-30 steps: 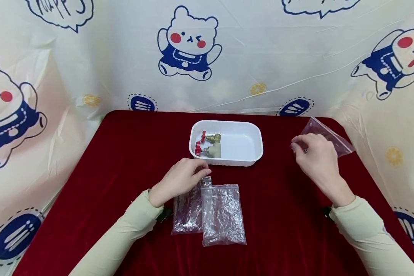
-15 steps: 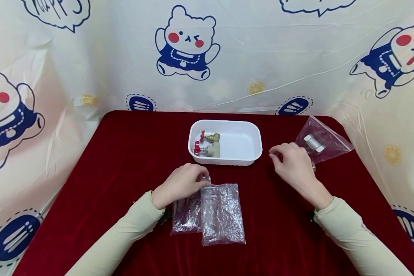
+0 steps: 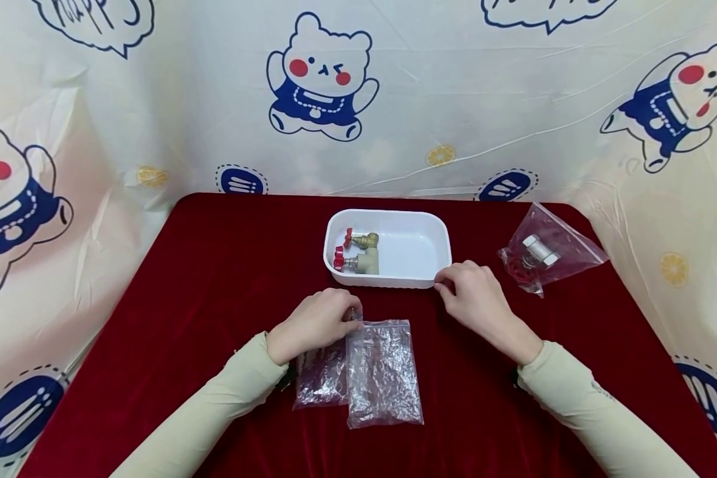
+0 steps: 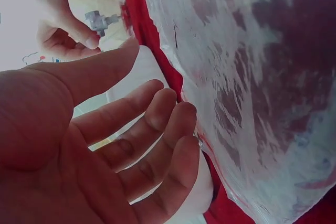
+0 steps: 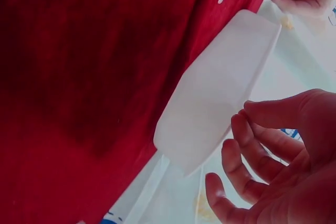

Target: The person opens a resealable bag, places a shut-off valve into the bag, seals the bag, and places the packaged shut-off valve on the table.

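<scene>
My left hand (image 3: pixel 322 318) is at the top edge of a clear zip bag (image 3: pixel 322 385), its fingers loosely bent. A second clear zip bag (image 3: pixel 385 378) lies overlapping it on the right. In the left wrist view the thumb stands apart from the fingers (image 4: pixel 178 124), beside a bag (image 4: pixel 247 77). My right hand (image 3: pixel 475 299) has its fingertips right at the near right corner of a white tray (image 3: pixel 415 281); thumb and forefinger come close together there, with nothing seen between them. In the tray's left end lie a brass valve (image 3: pixel 366 241) and a beige valve (image 3: pixel 367 261), both with red handles.
To the right lies another zip bag (image 3: pixel 573 249) holding a metal valve (image 3: pixel 540 251) with a red handle. Dark red cloth (image 3: pixel 233 252) covers the table. A printed curtain (image 3: pixel 418 99) hangs behind and at both sides.
My right hand has moved left from the bagged valve to the tray's corner, leaving that bag lying in full view. The left hand has shifted slightly toward me over the bag's top.
</scene>
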The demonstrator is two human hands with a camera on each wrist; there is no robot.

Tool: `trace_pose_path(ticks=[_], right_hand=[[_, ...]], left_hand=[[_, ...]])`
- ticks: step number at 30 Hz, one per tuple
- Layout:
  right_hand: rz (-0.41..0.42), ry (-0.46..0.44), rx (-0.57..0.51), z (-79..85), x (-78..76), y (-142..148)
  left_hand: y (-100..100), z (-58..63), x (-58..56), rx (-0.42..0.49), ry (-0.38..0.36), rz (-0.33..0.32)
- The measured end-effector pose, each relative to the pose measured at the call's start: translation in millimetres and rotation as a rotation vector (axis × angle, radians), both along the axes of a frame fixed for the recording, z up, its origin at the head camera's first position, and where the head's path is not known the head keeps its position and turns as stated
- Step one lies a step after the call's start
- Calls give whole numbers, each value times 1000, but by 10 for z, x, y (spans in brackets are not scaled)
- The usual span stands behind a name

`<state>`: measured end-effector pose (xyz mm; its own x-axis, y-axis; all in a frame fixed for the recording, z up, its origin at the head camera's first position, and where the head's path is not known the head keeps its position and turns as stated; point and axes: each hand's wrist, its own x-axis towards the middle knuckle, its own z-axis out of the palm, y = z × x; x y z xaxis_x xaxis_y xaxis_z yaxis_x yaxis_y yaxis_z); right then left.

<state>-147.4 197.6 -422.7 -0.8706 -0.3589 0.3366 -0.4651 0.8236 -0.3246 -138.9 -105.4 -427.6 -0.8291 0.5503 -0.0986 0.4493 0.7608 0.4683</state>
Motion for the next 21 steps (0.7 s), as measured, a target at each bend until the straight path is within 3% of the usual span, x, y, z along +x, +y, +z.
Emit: trace_pose_path(ticks=[9,21], right_hand=[[45,-33,19,-14,14,-174],[102,-183,56,-86,112,-393]], left_hand=[[6,1,9,-24,-27,-15],[26,-42,13,-31,-35,-39]])
